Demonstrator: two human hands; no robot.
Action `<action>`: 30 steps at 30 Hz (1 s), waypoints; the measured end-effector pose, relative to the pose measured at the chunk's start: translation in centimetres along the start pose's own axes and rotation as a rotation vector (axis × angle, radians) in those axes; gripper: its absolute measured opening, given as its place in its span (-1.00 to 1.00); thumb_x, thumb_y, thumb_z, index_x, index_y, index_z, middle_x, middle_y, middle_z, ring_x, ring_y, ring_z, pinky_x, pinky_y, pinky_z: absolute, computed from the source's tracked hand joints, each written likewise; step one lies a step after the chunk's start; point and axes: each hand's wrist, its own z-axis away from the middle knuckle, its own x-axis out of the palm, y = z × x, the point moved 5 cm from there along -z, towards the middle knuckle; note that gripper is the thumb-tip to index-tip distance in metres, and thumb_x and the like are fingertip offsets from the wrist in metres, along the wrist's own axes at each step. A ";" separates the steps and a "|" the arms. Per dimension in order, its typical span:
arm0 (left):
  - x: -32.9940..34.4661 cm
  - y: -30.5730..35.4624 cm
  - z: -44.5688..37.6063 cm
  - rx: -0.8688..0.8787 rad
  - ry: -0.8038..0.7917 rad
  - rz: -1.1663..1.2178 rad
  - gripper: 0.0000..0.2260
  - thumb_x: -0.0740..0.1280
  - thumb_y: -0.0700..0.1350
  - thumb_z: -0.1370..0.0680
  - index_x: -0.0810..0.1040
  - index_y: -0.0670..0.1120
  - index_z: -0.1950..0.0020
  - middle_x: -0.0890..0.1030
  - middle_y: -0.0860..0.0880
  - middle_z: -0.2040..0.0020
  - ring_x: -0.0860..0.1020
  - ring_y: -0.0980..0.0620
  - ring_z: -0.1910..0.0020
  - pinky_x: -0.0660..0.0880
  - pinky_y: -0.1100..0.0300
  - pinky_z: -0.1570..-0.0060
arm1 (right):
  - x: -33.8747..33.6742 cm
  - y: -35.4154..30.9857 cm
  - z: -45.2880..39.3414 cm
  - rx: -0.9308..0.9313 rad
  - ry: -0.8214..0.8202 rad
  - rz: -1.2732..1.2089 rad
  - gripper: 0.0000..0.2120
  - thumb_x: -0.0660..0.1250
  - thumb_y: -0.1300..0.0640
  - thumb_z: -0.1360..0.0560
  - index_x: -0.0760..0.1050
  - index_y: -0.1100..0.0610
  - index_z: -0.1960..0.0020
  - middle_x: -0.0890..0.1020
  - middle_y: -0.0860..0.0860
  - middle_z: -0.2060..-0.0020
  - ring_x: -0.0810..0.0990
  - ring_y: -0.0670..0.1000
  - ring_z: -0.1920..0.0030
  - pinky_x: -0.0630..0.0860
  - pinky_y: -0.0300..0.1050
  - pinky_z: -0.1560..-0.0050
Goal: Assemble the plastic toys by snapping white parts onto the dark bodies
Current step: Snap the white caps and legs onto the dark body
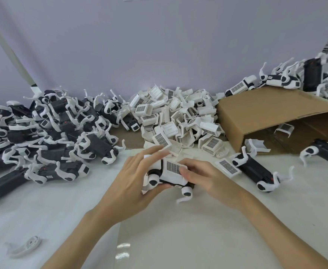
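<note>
A toy body (167,178) is clasped by the left hand (134,183) over the table (178,230). A white cover (173,169) is pressed onto it by the right hand (204,179).

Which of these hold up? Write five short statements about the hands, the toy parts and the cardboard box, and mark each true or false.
1. Both hands hold one toy between them. True: the left hand and right hand have their grip on the same toy.
2. The pile of loose white parts lies at the far middle of the table. True.
3. The cardboard box stands upright and closed. False: it lies on its side, open, at the right.
4. The pile of dark bodies lies at the left. True.
5. The held toy has no white cover yet. False: a white grille cover sits on top of it.
</note>
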 end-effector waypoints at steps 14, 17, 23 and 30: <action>0.4 -2.7 0.7 -0.439 0.066 0.451 -0.61 0.53 0.00 -0.54 0.55 0.10 -0.34 0.65 0.11 -0.23 0.59 -0.04 -0.32 0.52 0.00 -0.31 | 2.2 -1.3 0.4 -0.470 0.368 0.821 -0.65 0.45 0.00 -0.59 0.58 0.10 -0.32 0.63 -0.09 -0.16 0.55 -0.03 -0.18 0.44 0.00 -0.27; 0.7 -2.6 0.8 -0.430 0.085 0.467 -0.64 0.52 -0.02 -0.56 0.55 0.10 -0.34 0.66 0.11 -0.22 0.61 -0.05 -0.29 0.54 -0.05 -0.29 | 2.2 -1.5 0.3 -0.443 0.396 0.773 -0.72 0.48 0.05 -0.56 0.62 0.08 -0.24 0.65 -0.13 -0.10 0.58 -0.07 -0.11 0.46 0.05 -0.23; 0.3 -2.0 0.4 -0.400 0.106 0.462 -0.65 0.52 0.04 -0.55 0.57 0.14 -0.31 0.67 0.13 -0.20 0.61 -0.02 -0.28 0.51 0.18 -0.25 | 2.0 -1.5 0.2 -0.358 0.299 0.685 -0.68 0.43 -0.02 -0.59 0.53 -0.03 -0.32 0.57 -0.24 -0.14 0.51 -0.17 -0.18 0.39 -0.07 -0.28; 0.2 -0.9 0.2 -0.356 0.082 0.357 -0.66 0.50 -0.03 -0.57 0.56 0.07 -0.32 0.65 0.19 -0.20 0.59 0.08 -0.29 0.43 0.37 -0.22 | 2.1 -1.3 -0.3 -0.309 0.271 0.816 -0.65 0.53 -0.01 -0.51 0.59 0.02 -0.26 0.60 -0.25 -0.03 0.53 -0.14 -0.06 0.38 0.03 -0.26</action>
